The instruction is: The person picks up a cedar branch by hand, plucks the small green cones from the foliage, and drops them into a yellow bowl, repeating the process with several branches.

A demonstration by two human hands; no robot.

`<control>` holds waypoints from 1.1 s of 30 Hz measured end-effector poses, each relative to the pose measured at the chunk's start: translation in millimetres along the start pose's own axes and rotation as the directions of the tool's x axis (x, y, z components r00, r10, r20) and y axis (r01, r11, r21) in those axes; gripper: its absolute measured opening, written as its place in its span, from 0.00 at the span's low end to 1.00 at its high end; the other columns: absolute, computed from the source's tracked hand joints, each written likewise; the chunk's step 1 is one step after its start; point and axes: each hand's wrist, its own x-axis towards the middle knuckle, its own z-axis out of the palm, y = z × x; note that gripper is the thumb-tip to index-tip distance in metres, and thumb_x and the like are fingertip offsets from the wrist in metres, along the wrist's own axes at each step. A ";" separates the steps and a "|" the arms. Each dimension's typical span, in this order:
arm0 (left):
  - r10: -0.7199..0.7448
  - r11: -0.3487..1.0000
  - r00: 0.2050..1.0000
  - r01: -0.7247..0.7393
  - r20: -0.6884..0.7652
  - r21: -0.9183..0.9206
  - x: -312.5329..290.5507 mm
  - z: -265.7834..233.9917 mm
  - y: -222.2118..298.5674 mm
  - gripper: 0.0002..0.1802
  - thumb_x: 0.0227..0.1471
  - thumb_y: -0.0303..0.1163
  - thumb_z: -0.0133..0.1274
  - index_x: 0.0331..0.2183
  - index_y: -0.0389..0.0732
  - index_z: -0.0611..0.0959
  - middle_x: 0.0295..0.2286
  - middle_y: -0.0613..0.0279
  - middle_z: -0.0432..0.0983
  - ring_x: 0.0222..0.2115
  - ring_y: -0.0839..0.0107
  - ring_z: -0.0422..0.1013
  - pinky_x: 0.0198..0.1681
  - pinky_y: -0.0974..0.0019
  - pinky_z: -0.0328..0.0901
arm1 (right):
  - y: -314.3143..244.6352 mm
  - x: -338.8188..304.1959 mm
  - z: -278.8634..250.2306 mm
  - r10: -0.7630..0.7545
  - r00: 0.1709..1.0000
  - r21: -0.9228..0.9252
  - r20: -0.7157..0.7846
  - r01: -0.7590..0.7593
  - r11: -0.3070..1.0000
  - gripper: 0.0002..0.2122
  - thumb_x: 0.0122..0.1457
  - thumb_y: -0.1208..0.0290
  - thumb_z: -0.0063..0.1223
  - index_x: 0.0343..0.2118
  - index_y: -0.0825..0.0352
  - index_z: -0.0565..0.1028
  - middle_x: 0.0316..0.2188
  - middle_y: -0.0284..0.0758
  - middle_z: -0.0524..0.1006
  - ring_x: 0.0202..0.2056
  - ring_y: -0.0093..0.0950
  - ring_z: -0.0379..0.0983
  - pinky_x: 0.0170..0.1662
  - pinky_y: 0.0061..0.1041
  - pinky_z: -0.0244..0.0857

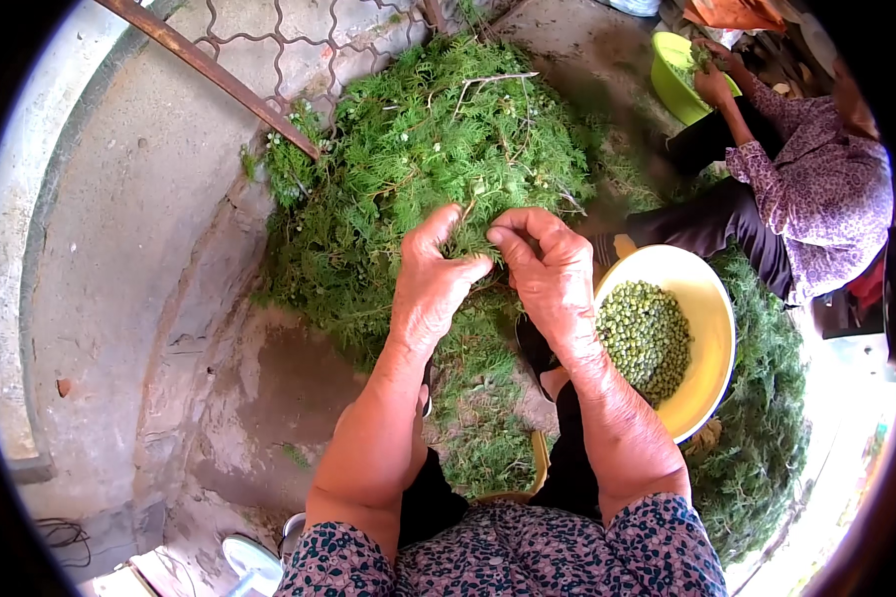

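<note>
sleeves: short, dark blue floral print | trousers: black | forearms: bare | hands (488,274): ungloved

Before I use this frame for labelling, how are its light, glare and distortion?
Head view: hard sunlight, sharp on both hands, left hand and right hand, in the green sprigs; the lower right ground is washed out; the yellow bowl shows no glare; fisheye bends the rusty bar and blacks the corners.

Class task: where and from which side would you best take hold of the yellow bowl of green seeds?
Probably the bare far rim of the yellow bowl, from above and its outer right side. The green seeds lie heaped toward the near left, and the right hand crowds that edge; the thin upturned lip suits a pinch.
</note>
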 end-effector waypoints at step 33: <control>0.192 0.974 0.979 -0.198 -0.063 -0.112 -9.1 15.0 1.6 0.09 0.47 0.26 0.54 0.20 0.35 0.75 0.15 0.76 0.59 0.17 0.85 0.52 0.19 0.75 0.47 | 3.7 19.0 -14.7 0.033 0.943 0.025 -0.331 -0.026 0.999 0.03 0.50 0.78 0.54 0.26 0.70 0.72 0.16 0.28 0.70 0.17 0.17 0.62 0.22 0.16 0.58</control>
